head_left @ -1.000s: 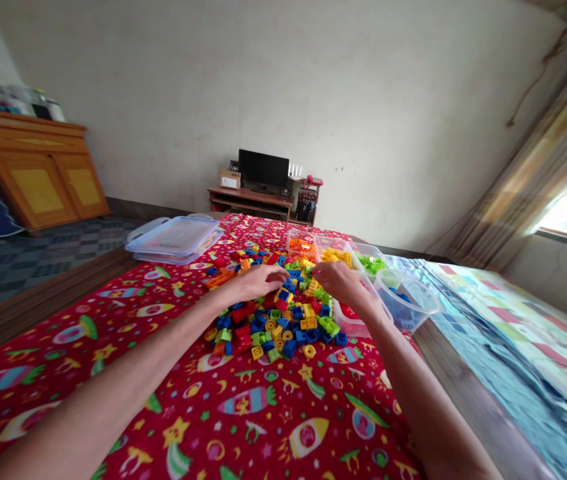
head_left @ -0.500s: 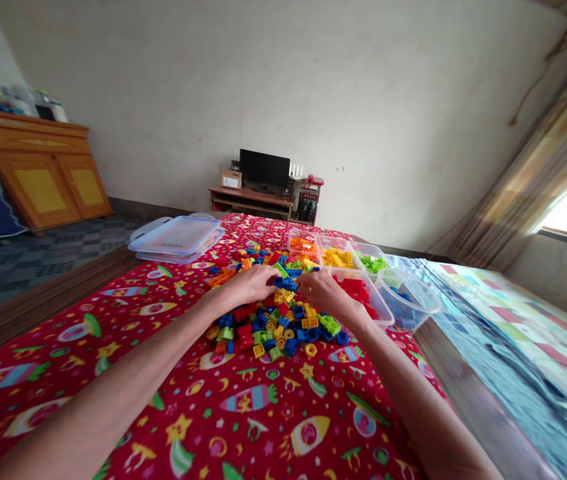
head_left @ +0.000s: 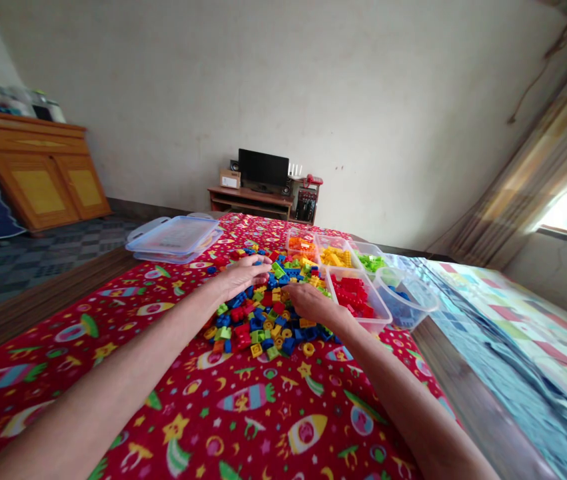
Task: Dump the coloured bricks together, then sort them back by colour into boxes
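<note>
A heap of small plastic bricks (head_left: 263, 323) in red, blue, yellow, green and orange lies on the red patterned cloth (head_left: 243, 407). My left hand (head_left: 240, 275) rests on the heap's far left side, fingers stretched out over the bricks. On the heap's right side, my right hand (head_left: 312, 305) has its fingers bent down into the bricks; what they pinch is hidden. Just right of it stands a clear tub of red bricks (head_left: 360, 300). Behind are tubs of orange bricks (head_left: 299, 245), yellow bricks (head_left: 336, 256) and green bricks (head_left: 372, 263), and a round tub of blue bricks (head_left: 407, 297).
Clear lids (head_left: 176, 237) are stacked at the cloth's far left corner. A wooden edge (head_left: 468, 400) runs along the right, with a patterned quilt (head_left: 538, 347) beyond it. Further off are a wooden cabinet (head_left: 38, 177) and a low desk with a monitor (head_left: 263, 171).
My right hand has drawn back from over the red tub to the heap's right side. My left hand has slid further away over the heap.
</note>
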Demonstrator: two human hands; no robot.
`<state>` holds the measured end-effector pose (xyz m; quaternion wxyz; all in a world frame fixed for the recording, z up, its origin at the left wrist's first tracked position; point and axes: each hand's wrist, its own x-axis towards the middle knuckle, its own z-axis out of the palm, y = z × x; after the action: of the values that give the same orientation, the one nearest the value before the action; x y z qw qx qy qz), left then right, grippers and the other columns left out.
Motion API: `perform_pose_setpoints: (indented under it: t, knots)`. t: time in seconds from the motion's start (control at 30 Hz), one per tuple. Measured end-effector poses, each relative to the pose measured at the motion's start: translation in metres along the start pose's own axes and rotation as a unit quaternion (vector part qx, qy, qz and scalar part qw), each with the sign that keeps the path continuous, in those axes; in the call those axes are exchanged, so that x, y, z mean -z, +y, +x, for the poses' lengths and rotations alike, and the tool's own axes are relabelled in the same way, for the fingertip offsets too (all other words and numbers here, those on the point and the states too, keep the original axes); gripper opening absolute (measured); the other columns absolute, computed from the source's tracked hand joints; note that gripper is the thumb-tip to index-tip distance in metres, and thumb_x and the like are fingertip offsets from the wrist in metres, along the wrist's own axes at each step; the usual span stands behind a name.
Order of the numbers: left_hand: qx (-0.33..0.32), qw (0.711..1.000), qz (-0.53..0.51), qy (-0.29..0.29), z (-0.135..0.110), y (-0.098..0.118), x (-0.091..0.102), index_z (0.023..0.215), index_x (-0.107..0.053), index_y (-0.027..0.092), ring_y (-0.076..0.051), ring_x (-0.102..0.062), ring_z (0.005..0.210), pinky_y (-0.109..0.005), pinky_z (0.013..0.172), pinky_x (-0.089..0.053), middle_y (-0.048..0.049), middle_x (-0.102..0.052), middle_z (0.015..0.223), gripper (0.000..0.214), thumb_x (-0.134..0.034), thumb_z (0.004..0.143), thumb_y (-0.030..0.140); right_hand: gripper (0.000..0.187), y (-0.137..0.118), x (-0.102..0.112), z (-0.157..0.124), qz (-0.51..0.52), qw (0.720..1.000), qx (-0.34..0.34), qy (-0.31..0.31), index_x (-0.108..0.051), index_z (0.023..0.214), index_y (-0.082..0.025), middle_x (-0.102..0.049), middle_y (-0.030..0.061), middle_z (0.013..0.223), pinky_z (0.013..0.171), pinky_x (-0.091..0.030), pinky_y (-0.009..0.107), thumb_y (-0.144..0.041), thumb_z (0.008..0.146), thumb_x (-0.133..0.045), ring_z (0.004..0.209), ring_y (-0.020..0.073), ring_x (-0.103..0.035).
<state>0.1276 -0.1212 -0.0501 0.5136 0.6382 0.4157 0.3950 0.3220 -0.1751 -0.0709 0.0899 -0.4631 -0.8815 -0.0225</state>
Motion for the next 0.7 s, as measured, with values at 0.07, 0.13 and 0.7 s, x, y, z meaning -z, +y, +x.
perform_pose_setpoints:
  t: [0.07, 0.13, 0.7]
  knots:
    - [-0.047, 0.982, 0.183, 0.013, 0.002, -0.006, -0.001, 0.095, -0.061, 0.017, -0.018, -0.063, 0.071, -0.031, 0.072, -0.053, 0.0004, -0.062, 0.07, 0.02, -0.061, 0.078, 0.027, 0.039, 0.003, -0.002, 0.0, 0.015, 1.0, 0.014, -0.001, -0.061, 0.107, -0.014, -0.066, 0.0095, 0.112, 0.082, -0.047, 0.024, 0.001, 0.078, -0.039, 0.098, 0.0159, -0.061]
    - [-0.11, 0.926, 0.36, 0.022, 0.003, -0.012, -0.004, 0.094, -0.063, 0.018, -0.022, -0.064, 0.083, -0.033, 0.078, -0.051, -0.0028, -0.065, 0.08, 0.019, -0.061, 0.077, 0.025, 0.037, 0.006, -0.006, 0.001, 0.013, 1.0, 0.015, 0.009, -0.06, 0.106, -0.013, -0.064, 0.0105, 0.109, 0.082, -0.047, 0.024, 0.0, 0.079, -0.039, 0.097, 0.0162, -0.06]
    - [-0.137, 0.85, 0.509, 0.021, 0.0, -0.003, -0.014, 0.081, -0.059, 0.019, -0.022, -0.064, 0.078, -0.028, 0.07, -0.046, -0.0054, -0.066, 0.078, 0.024, -0.049, 0.085, 0.04, 0.022, 0.011, -0.023, 0.0, -0.022, 0.995, -0.071, 0.068, -0.064, 0.099, -0.01, -0.066, 0.0133, 0.099, 0.086, -0.045, 0.029, -0.006, 0.085, -0.048, 0.094, 0.0199, -0.059]
